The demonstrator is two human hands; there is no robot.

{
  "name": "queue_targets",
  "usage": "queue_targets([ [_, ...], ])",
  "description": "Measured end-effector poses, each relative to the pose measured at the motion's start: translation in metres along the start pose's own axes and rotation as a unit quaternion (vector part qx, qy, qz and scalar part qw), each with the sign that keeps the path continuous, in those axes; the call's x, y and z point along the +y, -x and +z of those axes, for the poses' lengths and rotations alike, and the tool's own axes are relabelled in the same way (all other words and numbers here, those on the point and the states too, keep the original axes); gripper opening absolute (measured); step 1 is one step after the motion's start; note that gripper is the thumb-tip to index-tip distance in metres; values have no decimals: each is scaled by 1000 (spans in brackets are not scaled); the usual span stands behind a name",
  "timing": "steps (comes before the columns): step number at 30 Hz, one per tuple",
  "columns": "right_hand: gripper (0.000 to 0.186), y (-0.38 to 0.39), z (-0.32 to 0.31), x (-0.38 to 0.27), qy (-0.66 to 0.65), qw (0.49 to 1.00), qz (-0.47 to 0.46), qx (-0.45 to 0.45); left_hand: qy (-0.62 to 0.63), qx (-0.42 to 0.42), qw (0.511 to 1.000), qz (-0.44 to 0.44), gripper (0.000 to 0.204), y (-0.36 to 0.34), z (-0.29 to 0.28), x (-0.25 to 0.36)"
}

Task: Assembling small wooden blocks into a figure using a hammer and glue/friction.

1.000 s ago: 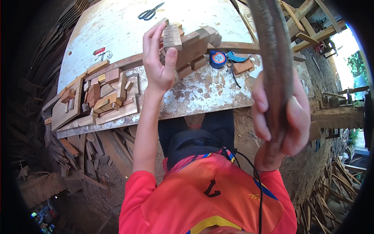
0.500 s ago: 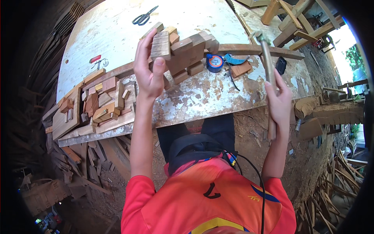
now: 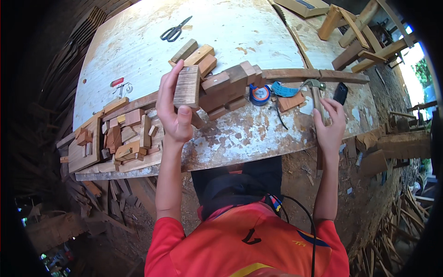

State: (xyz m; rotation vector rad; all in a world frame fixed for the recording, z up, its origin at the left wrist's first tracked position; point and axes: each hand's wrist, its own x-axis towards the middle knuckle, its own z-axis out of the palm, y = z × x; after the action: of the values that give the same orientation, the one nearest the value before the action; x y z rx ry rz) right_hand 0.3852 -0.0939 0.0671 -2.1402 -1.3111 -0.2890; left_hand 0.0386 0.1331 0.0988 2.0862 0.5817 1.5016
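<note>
My left hand (image 3: 173, 108) is closed around the left end of a wooden block assembly (image 3: 221, 94), its thumb and fingers about a squarish end block (image 3: 187, 87). The assembly has several short pieces along a wider board and is tilted above the near part of the table. A claw hammer (image 3: 315, 87) lies at the right, its head by a tape measure's blue strap and its handle pointing toward me past the table edge. Over that handle is my right hand (image 3: 331, 127), its fingers stretched apart, touching or just above it.
A blue round tape measure (image 3: 260, 94), a blue strap (image 3: 284, 90) and a black phone-like object (image 3: 340, 93) lie on the worktable (image 3: 221, 143). Small wood offcuts (image 3: 127, 134) crowd its left side. Scissors (image 3: 175, 30) lie at the far side, beyond a long wooden rail (image 3: 295, 74).
My right hand has lowered the hammer onto the table and its fingers have spread from the handle. My left hand still grips the block assembly, with the wrist slightly turned.
</note>
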Motion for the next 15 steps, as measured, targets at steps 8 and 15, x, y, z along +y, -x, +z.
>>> queue_targets([
  [8, 97, -79, 49, -129, -344, 909, -217, -88, 130, 16, 991, -31, 93, -3, 4, 2],
  [15, 63, -79, 67, -146, -346, 918, -167, -103, 114, 16, 992, -47, 90, -1, 6, 2],
])
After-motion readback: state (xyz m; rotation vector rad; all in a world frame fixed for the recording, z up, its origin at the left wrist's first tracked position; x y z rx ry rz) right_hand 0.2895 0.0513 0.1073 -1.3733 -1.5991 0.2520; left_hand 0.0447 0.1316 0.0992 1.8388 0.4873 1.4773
